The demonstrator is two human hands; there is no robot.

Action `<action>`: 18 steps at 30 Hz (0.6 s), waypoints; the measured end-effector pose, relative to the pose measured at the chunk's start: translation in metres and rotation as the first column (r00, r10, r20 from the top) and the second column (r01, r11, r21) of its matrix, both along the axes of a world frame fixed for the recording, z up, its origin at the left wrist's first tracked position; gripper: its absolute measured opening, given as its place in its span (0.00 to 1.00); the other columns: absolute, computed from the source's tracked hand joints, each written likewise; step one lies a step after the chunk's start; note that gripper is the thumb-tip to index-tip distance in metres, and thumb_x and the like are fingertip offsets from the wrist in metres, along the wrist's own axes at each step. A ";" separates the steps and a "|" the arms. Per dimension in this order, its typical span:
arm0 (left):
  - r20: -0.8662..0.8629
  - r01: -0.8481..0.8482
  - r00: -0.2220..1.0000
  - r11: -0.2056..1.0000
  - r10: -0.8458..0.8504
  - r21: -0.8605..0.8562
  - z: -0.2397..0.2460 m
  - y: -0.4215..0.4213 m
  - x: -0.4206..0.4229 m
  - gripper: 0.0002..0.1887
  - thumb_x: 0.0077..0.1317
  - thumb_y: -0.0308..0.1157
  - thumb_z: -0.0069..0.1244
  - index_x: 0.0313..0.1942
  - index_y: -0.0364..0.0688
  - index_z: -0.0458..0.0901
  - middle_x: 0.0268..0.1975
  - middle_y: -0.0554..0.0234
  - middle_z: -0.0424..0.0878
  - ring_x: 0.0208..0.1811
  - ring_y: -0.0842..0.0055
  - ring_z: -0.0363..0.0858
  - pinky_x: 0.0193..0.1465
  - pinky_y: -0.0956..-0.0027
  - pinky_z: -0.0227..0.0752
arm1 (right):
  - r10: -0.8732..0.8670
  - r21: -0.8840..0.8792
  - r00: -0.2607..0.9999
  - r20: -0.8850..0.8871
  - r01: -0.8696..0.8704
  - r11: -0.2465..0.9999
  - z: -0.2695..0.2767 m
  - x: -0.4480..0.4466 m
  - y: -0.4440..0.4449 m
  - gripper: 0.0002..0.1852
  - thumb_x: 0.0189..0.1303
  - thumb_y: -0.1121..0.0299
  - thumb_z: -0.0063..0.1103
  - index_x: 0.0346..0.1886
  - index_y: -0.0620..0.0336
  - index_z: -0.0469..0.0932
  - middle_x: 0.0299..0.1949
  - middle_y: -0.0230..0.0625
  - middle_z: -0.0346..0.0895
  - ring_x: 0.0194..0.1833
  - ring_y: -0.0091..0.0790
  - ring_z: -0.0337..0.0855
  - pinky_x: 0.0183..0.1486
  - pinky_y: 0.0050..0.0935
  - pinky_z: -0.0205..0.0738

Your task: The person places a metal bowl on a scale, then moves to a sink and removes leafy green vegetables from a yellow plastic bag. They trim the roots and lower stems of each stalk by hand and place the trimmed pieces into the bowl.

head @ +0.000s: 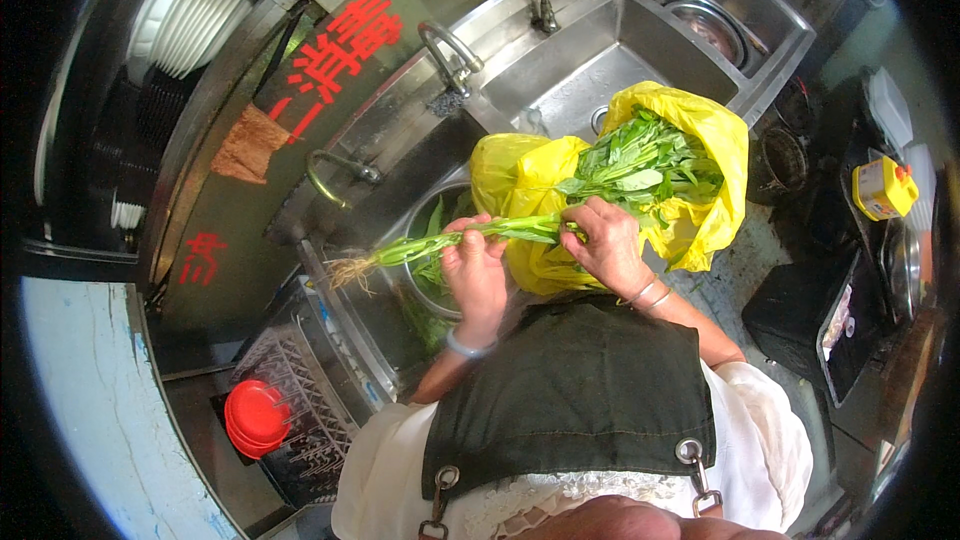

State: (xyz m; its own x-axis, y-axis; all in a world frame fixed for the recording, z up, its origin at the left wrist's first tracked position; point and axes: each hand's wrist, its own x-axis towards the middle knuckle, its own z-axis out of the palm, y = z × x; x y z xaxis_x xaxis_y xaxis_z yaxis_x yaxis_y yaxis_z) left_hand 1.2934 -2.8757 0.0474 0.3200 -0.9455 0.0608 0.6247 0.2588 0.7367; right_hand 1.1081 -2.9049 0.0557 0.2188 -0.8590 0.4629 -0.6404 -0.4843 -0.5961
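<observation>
My left hand is closed round the stems of a bunch of leafy greens, whose pale roots hang out to the left. Higher up the same stems, my right hand grips them near the leaves. Just beyond my hands a yellow plastic bag lies open, full of more leafy greens. A round metal basin stands in the sink at the left, partly hidden by my left hand, with green leaves in it.
Several curved faucets line the back of the stainless steel sink. Red plastic bowls are at the lower left, white plates at the upper left. A black bin and a yellow container stand at the right.
</observation>
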 end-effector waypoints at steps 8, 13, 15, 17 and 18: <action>0.079 0.040 0.996 0.999 -0.038 -0.020 -0.003 0.004 0.007 0.10 0.71 0.34 0.47 0.50 0.43 0.72 0.49 0.58 0.78 0.49 0.69 0.80 0.51 0.62 0.79 | 0.005 0.062 0.978 0.209 -0.018 0.998 -0.020 0.003 -0.008 0.04 0.46 0.74 0.62 0.29 0.58 0.80 0.24 0.38 0.76 0.27 0.40 0.79 0.30 0.33 0.72; 0.058 -0.047 0.997 0.999 0.048 -0.009 -0.004 0.004 0.023 0.08 0.70 0.28 0.47 0.48 0.39 0.71 0.49 0.52 0.77 0.47 0.67 0.80 0.49 0.63 0.81 | -0.380 0.464 0.479 0.791 -0.067 0.883 -0.014 -0.015 -0.028 0.06 0.56 0.75 0.53 0.30 0.59 0.81 0.23 0.21 0.76 0.24 0.19 0.69 0.28 0.18 0.62; 0.098 -0.057 0.993 0.998 0.057 -0.010 -0.003 0.003 0.033 0.08 0.70 0.27 0.47 0.48 0.39 0.72 0.48 0.52 0.77 0.47 0.68 0.80 0.49 0.63 0.81 | -0.392 0.462 0.376 0.840 -0.114 0.880 -0.005 -0.034 -0.034 0.05 0.58 0.75 0.52 0.32 0.59 0.79 0.27 0.22 0.75 0.28 0.17 0.68 0.32 0.16 0.59; 0.165 0.002 0.986 1.000 -0.003 0.011 -0.002 0.000 0.037 0.08 0.69 0.26 0.48 0.47 0.39 0.73 0.48 0.51 0.78 0.46 0.69 0.80 0.49 0.64 0.80 | -0.149 0.234 0.490 0.859 -0.116 0.965 0.005 -0.041 -0.035 0.04 0.60 0.75 0.49 0.32 0.59 0.75 0.34 0.27 0.76 0.36 0.18 0.71 0.40 0.19 0.64; 0.180 0.032 0.983 0.999 -0.036 0.023 -0.002 -0.001 0.037 0.08 0.69 0.26 0.48 0.47 0.39 0.73 0.48 0.51 0.78 0.46 0.69 0.80 0.49 0.65 0.80 | -0.117 0.272 0.609 0.785 -0.169 0.947 0.009 -0.041 -0.033 0.04 0.61 0.75 0.49 0.33 0.59 0.75 0.34 0.27 0.76 0.36 0.19 0.72 0.42 0.20 0.66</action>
State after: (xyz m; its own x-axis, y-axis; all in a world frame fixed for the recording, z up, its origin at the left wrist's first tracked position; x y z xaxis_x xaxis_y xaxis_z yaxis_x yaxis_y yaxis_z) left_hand 1.3307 -2.8771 0.0455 0.2734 -0.9571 0.0957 0.4889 0.2239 0.8431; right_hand 1.0674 -2.9378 0.0648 -0.0809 -0.9772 0.1961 0.1539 -0.2066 -0.9662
